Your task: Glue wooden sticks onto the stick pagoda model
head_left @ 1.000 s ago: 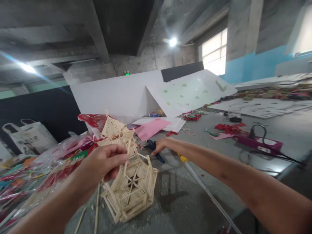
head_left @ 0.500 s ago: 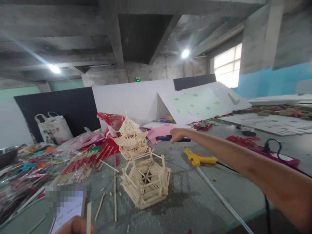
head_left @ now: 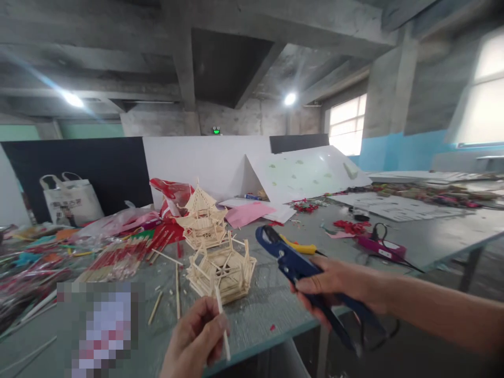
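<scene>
Between the thumb and fingers of my left hand (head_left: 197, 333) is a thin wooden stick (head_left: 226, 344), held nearly upright at the table's near edge. My right hand (head_left: 326, 286) is wrapped round the handles of a blue hand cutter (head_left: 293, 261), its head pointing up and left. Just behind the stick's tip stands a hexagonal frame built of wooden sticks (head_left: 240, 289), with short posts round its rim. A tiered stick pagoda (head_left: 201, 215) rises behind it. Partly hidden by the cutter lies a yellow glue gun (head_left: 307, 248).
Bundled sticks (head_left: 118, 257) and plastic-wrapped craft materials (head_left: 31, 273) cover the left side. Loose sticks (head_left: 178, 294) lie near the frame. Pink paper (head_left: 250, 212) is at the back. A purple power strip (head_left: 380, 248) with a cable sits at right. A blurred-out patch (head_left: 104, 331) is at lower left.
My right hand has brought the blue cutter from beside the pink paper back toward me. My left hand has come up and right with the stick. The view has shifted right.
</scene>
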`<action>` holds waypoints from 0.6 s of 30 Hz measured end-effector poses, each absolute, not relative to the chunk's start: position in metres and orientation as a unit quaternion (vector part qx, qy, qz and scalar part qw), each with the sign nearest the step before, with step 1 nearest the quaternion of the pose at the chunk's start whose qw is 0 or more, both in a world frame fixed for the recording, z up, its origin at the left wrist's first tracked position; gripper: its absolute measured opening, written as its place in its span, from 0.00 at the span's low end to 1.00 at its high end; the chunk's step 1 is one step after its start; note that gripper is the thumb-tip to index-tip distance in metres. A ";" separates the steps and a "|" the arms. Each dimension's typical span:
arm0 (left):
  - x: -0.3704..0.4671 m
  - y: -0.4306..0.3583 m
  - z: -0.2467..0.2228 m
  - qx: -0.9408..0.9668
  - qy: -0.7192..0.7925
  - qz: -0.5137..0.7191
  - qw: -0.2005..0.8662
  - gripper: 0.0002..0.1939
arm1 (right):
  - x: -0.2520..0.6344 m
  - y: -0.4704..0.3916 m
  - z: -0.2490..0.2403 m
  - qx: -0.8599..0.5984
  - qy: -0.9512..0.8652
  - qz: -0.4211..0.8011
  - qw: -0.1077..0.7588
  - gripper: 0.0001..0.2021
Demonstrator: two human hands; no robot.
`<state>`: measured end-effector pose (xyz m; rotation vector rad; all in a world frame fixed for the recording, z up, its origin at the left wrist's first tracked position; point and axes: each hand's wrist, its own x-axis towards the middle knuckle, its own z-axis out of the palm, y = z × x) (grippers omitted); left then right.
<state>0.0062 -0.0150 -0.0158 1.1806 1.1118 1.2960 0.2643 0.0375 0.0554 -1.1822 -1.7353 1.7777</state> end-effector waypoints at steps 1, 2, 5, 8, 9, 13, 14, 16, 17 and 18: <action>0.009 -0.014 -0.017 0.500 0.455 0.541 0.500 0.17 | 0.260 0.030 0.052 -0.414 -0.605 0.656 0.180 0.18; 0.011 -0.014 -0.019 0.508 0.451 0.544 0.493 0.16 | 0.256 0.025 0.048 -0.411 -0.598 0.669 0.164 0.18; 0.015 -0.017 -0.020 0.519 0.460 0.542 0.475 0.14 | 0.243 0.019 0.042 -0.416 -0.623 0.654 0.107 0.19; 0.013 -0.021 -0.021 0.527 0.488 0.542 0.436 0.13 | 0.235 0.015 0.042 -0.451 -0.715 0.530 0.061 0.21; 0.012 -0.022 -0.021 0.534 0.498 0.541 0.418 0.13 | 0.234 0.013 0.043 -0.464 -0.751 0.466 0.053 0.21; 0.008 -0.024 -0.026 0.562 0.542 0.524 0.341 0.13 | 0.235 0.005 0.044 -0.478 -0.833 0.275 0.052 0.21; 0.008 -0.025 -0.028 0.568 0.553 0.519 0.321 0.13 | 0.235 0.003 0.042 -0.477 -0.837 0.263 0.056 0.20; 0.009 -0.027 -0.031 0.576 0.568 0.517 0.279 0.12 | 0.236 0.001 0.037 -0.478 -0.837 0.259 0.065 0.19; 0.010 -0.028 -0.032 0.579 0.573 0.519 0.258 0.12 | 0.236 0.001 0.034 -0.476 -0.837 0.260 0.070 0.19; 0.011 -0.029 -0.033 0.582 0.578 0.521 0.235 0.11 | 0.236 0.000 0.032 -0.475 -0.837 0.261 0.074 0.19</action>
